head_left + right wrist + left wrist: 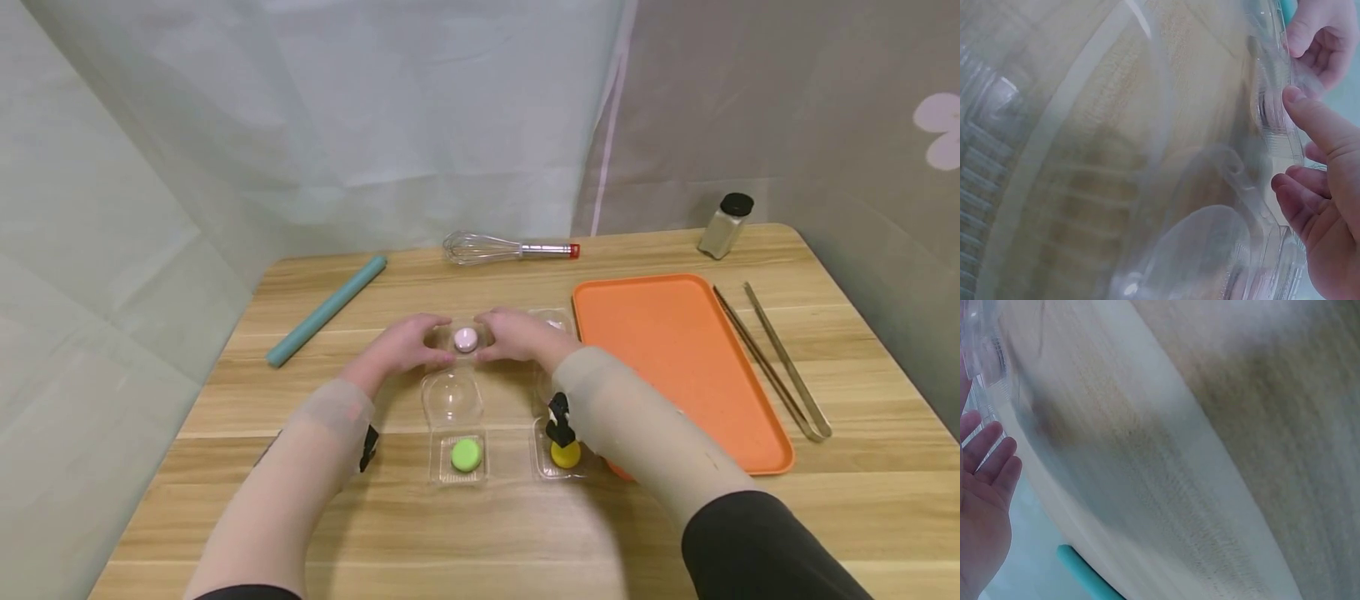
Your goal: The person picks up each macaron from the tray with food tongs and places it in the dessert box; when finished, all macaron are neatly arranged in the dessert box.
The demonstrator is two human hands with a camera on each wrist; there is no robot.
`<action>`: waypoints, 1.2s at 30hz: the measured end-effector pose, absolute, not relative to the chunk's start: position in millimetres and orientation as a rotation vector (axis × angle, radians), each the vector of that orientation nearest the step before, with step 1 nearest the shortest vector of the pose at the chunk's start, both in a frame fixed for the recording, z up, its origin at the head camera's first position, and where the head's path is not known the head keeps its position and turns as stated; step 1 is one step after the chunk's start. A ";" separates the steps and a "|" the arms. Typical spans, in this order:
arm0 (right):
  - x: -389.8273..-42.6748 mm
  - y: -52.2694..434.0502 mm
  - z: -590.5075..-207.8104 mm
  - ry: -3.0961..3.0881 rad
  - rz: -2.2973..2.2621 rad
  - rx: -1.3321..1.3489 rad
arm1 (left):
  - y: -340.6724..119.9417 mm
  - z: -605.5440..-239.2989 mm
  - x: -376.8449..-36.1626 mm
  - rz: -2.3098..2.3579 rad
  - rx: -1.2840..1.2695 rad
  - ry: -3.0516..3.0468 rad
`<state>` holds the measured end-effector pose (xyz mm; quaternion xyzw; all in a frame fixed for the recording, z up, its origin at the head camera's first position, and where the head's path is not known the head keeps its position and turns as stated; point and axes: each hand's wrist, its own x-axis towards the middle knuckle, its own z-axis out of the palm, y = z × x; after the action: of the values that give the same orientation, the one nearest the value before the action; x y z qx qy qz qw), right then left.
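In the head view, a pale lilac macaron (pixel 466 339) sits in a small clear plastic box between both hands. My left hand (pixel 406 343) grips the box's left side, thumb nearer me and fingers at the far side. From the right, my right hand (pixel 517 335) holds the opposite side the same way. The box (pixel 1272 103) shows edge-on in the right wrist view; whether its lid is latched I cannot tell. Nearer me, a green macaron (pixel 467 455) lies in an open clear box, its domed lid (pixel 452 398) folded back toward the hands.
Beneath the right forearm, a yellow macaron (pixel 566 454) sits in another clear box. A further clear box (pixel 553 318) is partly hidden behind the right wrist. Around them lie an orange tray (pixel 645 317), tongs (pixel 787 367), a whisk (pixel 510 249), a teal rod (pixel 326 312) and a black-capped jar (pixel 726 225).
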<state>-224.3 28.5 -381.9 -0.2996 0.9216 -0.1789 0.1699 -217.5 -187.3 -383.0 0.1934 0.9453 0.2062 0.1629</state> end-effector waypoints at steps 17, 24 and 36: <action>-221.0 32.0 -377.7 2.620 -0.586 -0.816 | -190.9 -385.2 -216.3 0.642 0.569 2.692; -211.5 42.4 -362.1 2.664 -0.662 -0.828 | -204.6 -380.2 -207.0 0.720 0.585 2.736; -187.7 44.8 -368.1 2.481 -0.763 -0.956 | -217.2 -371.1 -184.1 0.721 0.645 2.651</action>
<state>-187.7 44.8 -368.1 -0.3396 0.8811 -0.2711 0.1865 -184.1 -217.2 -371.1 0.2258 0.9274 0.2521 0.1592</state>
